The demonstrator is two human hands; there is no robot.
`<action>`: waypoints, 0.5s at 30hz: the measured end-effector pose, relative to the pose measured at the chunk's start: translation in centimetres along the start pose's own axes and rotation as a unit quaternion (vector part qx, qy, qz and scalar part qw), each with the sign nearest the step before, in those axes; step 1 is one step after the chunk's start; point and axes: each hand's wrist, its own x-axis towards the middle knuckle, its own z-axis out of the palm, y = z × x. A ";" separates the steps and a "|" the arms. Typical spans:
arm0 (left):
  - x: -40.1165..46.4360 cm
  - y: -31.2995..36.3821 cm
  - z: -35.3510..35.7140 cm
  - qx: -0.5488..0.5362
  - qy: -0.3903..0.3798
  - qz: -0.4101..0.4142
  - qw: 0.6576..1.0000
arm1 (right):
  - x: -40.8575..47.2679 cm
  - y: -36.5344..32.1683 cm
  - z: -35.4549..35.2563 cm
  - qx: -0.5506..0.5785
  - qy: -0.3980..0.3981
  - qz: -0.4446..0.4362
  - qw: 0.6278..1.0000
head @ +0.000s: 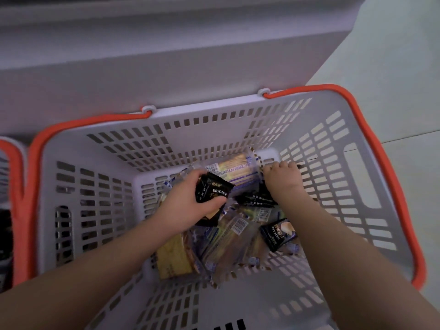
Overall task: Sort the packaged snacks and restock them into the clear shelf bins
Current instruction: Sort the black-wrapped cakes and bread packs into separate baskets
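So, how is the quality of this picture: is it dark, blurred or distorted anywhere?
Head view: the light is dim and bluish, with no strong glare; the wide lens bends the basket rim outward; the packets near the bottom are soft and smeared, yet the word DRYCAKE reads clearly on the black packet that the left hand holds; the right hand looks slightly blurred.

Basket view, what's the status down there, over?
Left hand grips a black DRYCAKE packet. Right hand reaches into the packets at the far corner, grip hidden. Loose snack packets cover the basket floor. Nothing blocking.
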 end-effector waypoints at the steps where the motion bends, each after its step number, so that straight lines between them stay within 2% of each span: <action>1: -0.5 0.2 -0.3 -0.004 -0.003 0.005 1.000 | -0.6 0.0 -0.5 0.024 0.005 0.016 1.000; 3: -1.8 0.6 -1.1 -0.018 0.006 0.012 1.000 | -2.3 -0.3 -1.8 0.085 0.046 0.032 0.995; 5: -3.4 1.1 -2.0 -0.060 0.020 0.008 0.998 | -4.4 -1.0 -3.3 0.206 0.091 0.023 0.974; 6: -4.3 1.3 -2.6 -0.084 0.027 0.001 0.996 | -5.7 -1.6 -4.3 0.298 0.095 0.013 0.950; 8: -6.5 1.7 -4.0 -0.137 0.050 -0.006 0.989 | -8.4 -2.9 -6.5 0.472 0.071 -0.006 0.879; 10: -9.2 1.9 -5.8 -0.201 0.071 -0.004 0.977 | -11.0 -4.3 -9.2 0.587 0.032 -0.034 0.808; 12: -12.2 1.7 -7.7 -0.235 0.100 -0.007 0.967 | -13.5 -5.7 -12.4 0.648 -0.020 -0.066 0.758; 13: -13.6 1.3 -8.7 -0.245 0.120 -0.007 0.962 | -14.7 -6.4 -14.0 0.656 -0.040 -0.087 0.749; 15: -16.2 0.3 -10.7 -0.280 0.157 -0.018 0.947 | -16.7 -8.0 -17.3 0.633 -0.047 -0.133 0.761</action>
